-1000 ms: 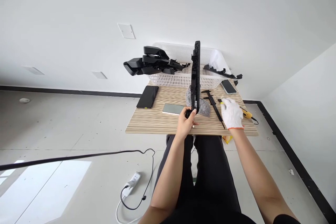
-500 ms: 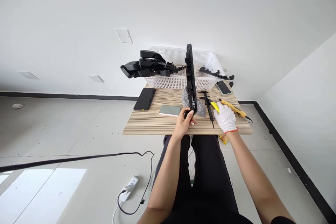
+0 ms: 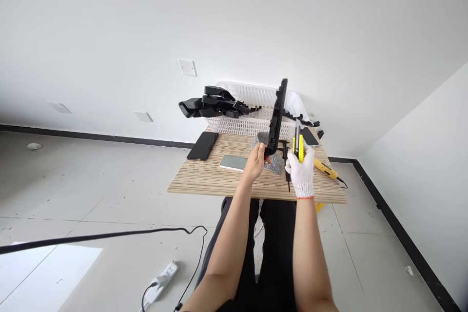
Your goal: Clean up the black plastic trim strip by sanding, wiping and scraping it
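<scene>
My bare left hand grips the lower end of a long black plastic part, which stands tilted to the right above the board. My right hand, in a white knit glove, is closed round a yellow and black utility knife. Its blade points upward, to the right of the plastic part and apart from it. Beneath my left hand lies a crumpled grey cloth, partly hidden. Black calipers rest on the board between my hands, partly covered by the right one.
A white basket at the back holds several black plastic parts. On the wooden board lie a black tablet, a pale phone, a dark phone and a yellow corded tool. A power strip sits on the floor.
My right hand has lifted the utility knife off the board and moved left, turning the blade upright. The black part in my left hand has tilted to the right.
</scene>
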The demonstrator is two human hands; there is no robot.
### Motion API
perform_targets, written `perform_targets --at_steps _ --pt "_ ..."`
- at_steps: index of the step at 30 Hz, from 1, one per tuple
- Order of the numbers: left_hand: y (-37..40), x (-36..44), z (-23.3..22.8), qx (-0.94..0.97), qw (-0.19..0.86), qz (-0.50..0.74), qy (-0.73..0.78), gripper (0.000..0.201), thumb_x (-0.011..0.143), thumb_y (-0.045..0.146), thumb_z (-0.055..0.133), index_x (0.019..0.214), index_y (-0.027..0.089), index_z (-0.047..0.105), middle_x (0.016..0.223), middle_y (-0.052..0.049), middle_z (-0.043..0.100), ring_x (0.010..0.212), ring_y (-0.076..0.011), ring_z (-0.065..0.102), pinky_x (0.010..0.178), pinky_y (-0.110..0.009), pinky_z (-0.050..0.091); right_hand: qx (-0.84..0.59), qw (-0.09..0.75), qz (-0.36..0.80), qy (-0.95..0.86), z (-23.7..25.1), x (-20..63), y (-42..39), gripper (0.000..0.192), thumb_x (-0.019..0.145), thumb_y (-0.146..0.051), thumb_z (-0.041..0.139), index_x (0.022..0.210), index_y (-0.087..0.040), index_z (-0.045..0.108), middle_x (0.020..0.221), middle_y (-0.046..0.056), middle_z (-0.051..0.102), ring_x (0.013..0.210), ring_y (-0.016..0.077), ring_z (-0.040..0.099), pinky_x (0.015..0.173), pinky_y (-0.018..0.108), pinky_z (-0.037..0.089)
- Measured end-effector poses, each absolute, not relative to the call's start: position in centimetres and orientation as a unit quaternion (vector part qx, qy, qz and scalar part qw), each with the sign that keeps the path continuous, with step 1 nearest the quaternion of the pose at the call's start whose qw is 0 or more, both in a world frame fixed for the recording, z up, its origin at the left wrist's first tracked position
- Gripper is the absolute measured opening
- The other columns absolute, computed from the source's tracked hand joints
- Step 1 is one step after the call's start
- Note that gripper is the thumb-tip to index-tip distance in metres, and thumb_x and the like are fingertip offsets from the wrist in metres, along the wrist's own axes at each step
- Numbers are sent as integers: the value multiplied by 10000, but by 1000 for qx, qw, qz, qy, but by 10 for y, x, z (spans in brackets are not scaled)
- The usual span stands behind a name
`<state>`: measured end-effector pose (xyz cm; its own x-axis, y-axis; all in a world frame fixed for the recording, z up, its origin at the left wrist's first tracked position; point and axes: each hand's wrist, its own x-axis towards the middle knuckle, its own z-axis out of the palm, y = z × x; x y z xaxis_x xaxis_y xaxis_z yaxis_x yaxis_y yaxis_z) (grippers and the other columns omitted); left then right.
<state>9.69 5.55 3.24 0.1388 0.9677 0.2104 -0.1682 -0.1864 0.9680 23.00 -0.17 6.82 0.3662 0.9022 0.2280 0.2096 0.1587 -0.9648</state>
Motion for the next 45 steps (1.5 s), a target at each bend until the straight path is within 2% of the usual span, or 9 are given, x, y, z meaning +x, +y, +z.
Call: perform_targets --at_steps 2,5,10,16,21,24,28,33,45 --pt "73 101 41 543 513 553 369 501 899 695 401 920 208 519 570 31 545 512 -133 551 567 -260 456 -466 651 383 -461 81 213 14 404 849 -432 616 1182 -276 449 734 -80 481 495 72 464 446 209 400" --pt "91 102 50 550 497 565 363 431 893 628 489 846 200 513 615 29 545 561 -111 545 584 -231 452 -389 663 468 -436 86 199 32 432 783 -401 705 1157 -274 532 726 -82 518 451 45 429 393 182 336" --pt "87 88 47 552 513 542 373 398 763 478 734 960 214 511 789 22 622 598 -97 570 585 -221 465 -467 615 503 -389 54 219 30 472 733 -380 748 1168 -234 638 680 -57 600 381 26 364 341 170 226" --pt "74 72 39 558 507 521 401 369 741 372 773 948 207 516 771 25 594 665 -108 544 612 -208 437 -587 519 495 -375 29 261 17 429 647 -380 808 1014 -169 740 608 -7 636 398 49 383 344 183 231" --pt "77 62 36 616 415 492 454 321 763 349 757 982 210 567 944 -7 630 838 -147 591 718 -227 465 -632 477 465 -396 26 265 16 401 671 -385 786 1011 -175 760 570 -13 607 414 69 413 354 193 249" --pt "76 59 34 627 397 481 466 318 772 351 758 999 222 576 923 4 634 759 -128 583 661 -221 451 -645 443 467 -411 26 261 14 395 660 -367 794 1001 -169 763 559 -10 601 420 75 424 357 197 260" --pt "73 60 33 637 358 494 471 314 776 364 761 994 224 583 926 6 635 765 -127 581 664 -224 448 -653 479 451 -376 26 259 13 371 673 -377 765 975 -161 753 553 -10 587 416 79 426 347 196 261" --pt "73 61 33 644 353 493 465 306 792 351 747 1002 223 567 894 19 642 756 -119 594 653 -211 445 -661 426 484 -384 28 258 9 367 654 -343 781 969 -159 740 487 -39 527 416 83 419 356 200 306" --pt "75 62 31 652 326 501 466 295 787 303 751 1001 226 563 914 14 639 764 -111 608 654 -206 479 -654 465 464 -374 26 254 4 406 641 -270 786 1039 -204 737 650 -1 644 482 97 475 372 209 335"
